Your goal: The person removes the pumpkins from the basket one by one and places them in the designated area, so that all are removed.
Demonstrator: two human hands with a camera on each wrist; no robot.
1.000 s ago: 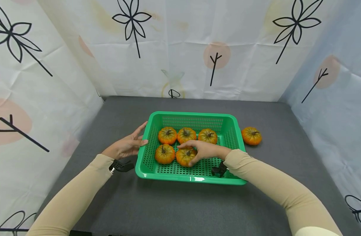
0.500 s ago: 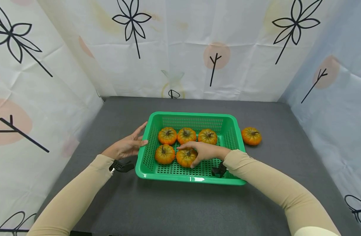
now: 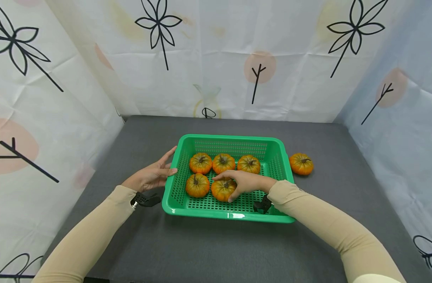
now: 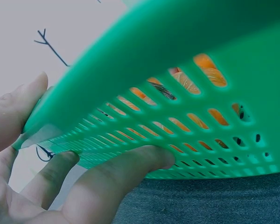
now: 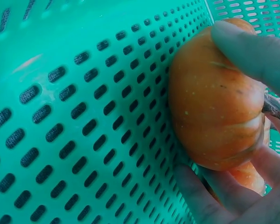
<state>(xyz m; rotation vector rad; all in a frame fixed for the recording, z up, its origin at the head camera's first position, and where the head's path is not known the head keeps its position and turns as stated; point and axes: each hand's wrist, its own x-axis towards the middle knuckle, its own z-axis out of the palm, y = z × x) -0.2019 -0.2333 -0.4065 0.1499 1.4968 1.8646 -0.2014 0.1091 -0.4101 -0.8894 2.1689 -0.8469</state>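
Note:
A green plastic basket with slotted walls stands on the grey table. My left hand holds its left side; in the left wrist view the thumb lies on the rim and the fingers press the outer wall. Inside, my right hand grips a small orange pumpkin in the front row, thumb on one side and fingers on the other. In the right wrist view that pumpkin sits at the basket's perforated floor. Beside it is another pumpkin, with a row of three behind.
One more pumpkin lies on the table just outside the basket's right wall. White patterned cloth hangs behind the table and on both sides. Each wrist carries a black camera mount.
The right thumb has shifted slightly to the right on the pumpkin over the last second. The left hand, basket and other pumpkins stay where they were.

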